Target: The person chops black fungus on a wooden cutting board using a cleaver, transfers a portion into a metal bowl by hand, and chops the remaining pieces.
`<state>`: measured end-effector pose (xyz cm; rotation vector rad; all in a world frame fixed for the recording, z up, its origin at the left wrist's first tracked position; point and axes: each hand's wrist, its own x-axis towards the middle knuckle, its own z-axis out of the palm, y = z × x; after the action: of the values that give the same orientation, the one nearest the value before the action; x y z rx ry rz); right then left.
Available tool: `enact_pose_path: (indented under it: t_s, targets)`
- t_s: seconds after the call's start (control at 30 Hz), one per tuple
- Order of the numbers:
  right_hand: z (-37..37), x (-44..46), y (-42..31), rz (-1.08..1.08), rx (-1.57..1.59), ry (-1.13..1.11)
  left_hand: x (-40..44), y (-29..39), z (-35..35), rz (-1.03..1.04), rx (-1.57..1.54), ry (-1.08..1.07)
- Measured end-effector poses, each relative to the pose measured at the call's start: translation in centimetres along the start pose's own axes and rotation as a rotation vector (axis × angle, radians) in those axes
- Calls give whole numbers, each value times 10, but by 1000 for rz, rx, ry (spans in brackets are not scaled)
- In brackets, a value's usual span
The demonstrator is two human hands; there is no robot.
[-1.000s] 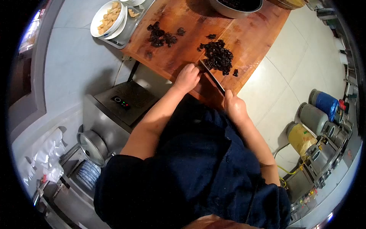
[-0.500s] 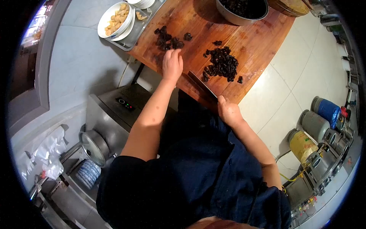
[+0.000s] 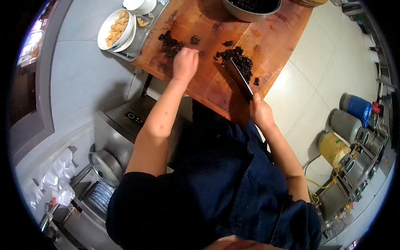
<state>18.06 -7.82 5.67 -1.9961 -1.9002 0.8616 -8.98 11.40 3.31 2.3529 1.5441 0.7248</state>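
Observation:
My right hand (image 3: 261, 110) grips the handle of a cleaver (image 3: 241, 78). Its blade stands on edge against the near left side of a chopped heap of black wood ear fungus (image 3: 241, 58). Over the wooden board (image 3: 208, 79), my left hand (image 3: 186, 64) is curled closed beside a smaller pile of wood ear pieces (image 3: 170, 43). Whatever its fingers may hold is hidden from view. One loose dark piece (image 3: 195, 40) lies just beyond the left knuckles.
A metal bowl (image 3: 252, 16) of dark fungus stands at the board's far side. Left of the board, a tray (image 3: 135, 52) carries a white bowl (image 3: 102, 35) of tan chunks. Gas cylinders (image 3: 345, 121) stand on the floor at right.
The cleaver has moved from the board's near edge up to the chopped heap. My left hand has curled its fingers and shifted slightly right of the smaller pile. The view has shifted a little.

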Motion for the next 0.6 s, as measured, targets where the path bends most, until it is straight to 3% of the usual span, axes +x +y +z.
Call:
enact_pose_path:
  t_s: [0.1,0.2,0.4,0.6]
  targets:
    - [1,1,1,-3,-7,16,-35,41,18,243,-86,-47]
    - [3,1,5,-17,-8,28,-81,59,42,304,-107,-164]
    - [5,2,4,-29,-8,75,-93,63,46,118,-289,-136]
    - [-4,2,1,-15,-35,13,-92,61,43,307,-179,-169]
